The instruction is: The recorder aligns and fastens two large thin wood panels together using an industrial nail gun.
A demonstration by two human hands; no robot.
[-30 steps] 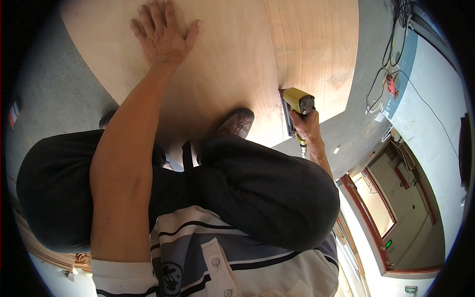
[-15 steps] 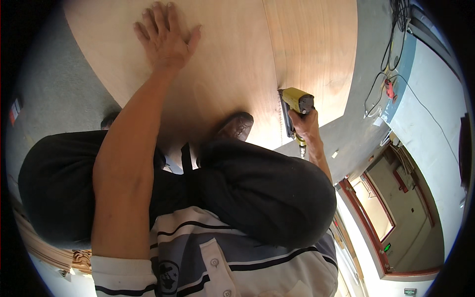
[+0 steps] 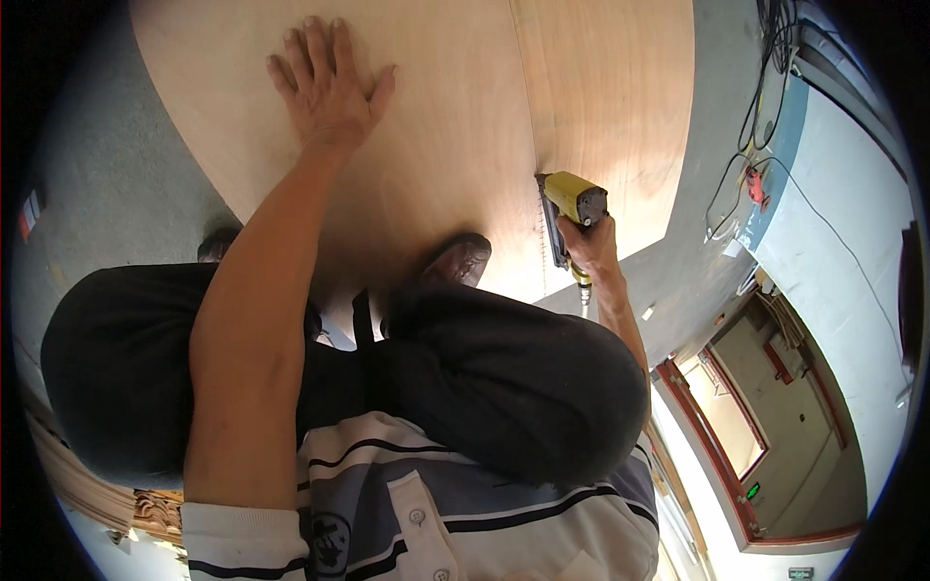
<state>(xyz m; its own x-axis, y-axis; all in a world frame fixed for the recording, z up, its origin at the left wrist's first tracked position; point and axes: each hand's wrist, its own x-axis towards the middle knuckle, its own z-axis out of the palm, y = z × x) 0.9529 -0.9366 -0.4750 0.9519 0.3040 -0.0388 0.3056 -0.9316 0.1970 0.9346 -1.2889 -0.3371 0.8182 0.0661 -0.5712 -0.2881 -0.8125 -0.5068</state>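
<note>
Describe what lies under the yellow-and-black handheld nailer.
Pale brown wooden sheeting shows around the nailer, with a seam running to it and small dark marks alongside. What lies directly beneath is hidden by the nailer and the bare right hand.

Their left arm [image 3: 254, 320] stretches forward, left grip [image 3: 331, 102] palm down, fingers [image 3: 316, 48] spread. Right forearm [image 3: 621, 315] extends past right knee [image 3: 605, 387], right grip [image 3: 592, 244] curled.

Your right hand [image 3: 593, 244] has moved the yellow nail gun [image 3: 575, 198] slightly farther along the wood seam [image 3: 529, 97], away from you.
</note>
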